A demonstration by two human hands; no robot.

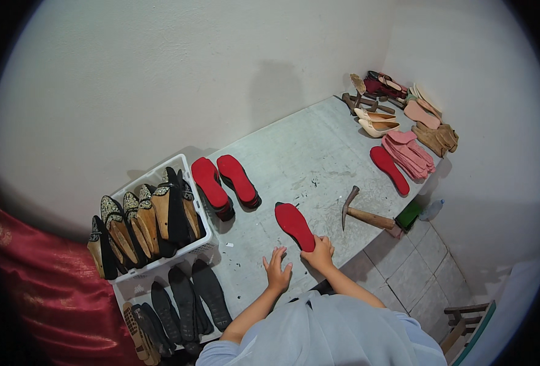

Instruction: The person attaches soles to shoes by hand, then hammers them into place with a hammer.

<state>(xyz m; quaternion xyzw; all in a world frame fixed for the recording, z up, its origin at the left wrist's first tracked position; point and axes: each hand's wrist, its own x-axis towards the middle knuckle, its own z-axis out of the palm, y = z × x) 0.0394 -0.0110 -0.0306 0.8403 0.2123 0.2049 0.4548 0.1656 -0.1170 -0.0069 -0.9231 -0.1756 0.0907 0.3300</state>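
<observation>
Right hand [320, 251] sits on the near end of a red insole [295, 225], fingers curled down over its edge – looks like a pin-down grip, holding the insole flat on the table [306, 152]. Can't tell if the thumb is tucked under. Left hand [277, 269] is just beside it, palm down on bare tabletop, fingers spread and slightly arched – touching no item, probably bracing.

The insole lies near the front edge of the table, toe end pointing away from the person, angled a little left.

A hammer [361, 212] lies just right of the insole, head toward the table centre, handle running to the table's right edge – within easy reach of the right hand. Two more red soles [226, 182] lie side by side further back left, apparently stacked on dark ones. A white crate [160, 268] at the left holds dark and tan shoes standing on edge; black soles [190, 299] lie in a second tray below it.

Far right corner: pink insoles [409, 154] fanned in a pile, one red sole [389, 169] beside them, beige shoes [376, 124], tools and brown soles behind.

Table is grey, scuffed, speckled with debris. Plain white walls meet at the corner; tiled floor to the right, a wooden chair [465, 320] at lower right, red cloth [44, 287] at far left.
</observation>
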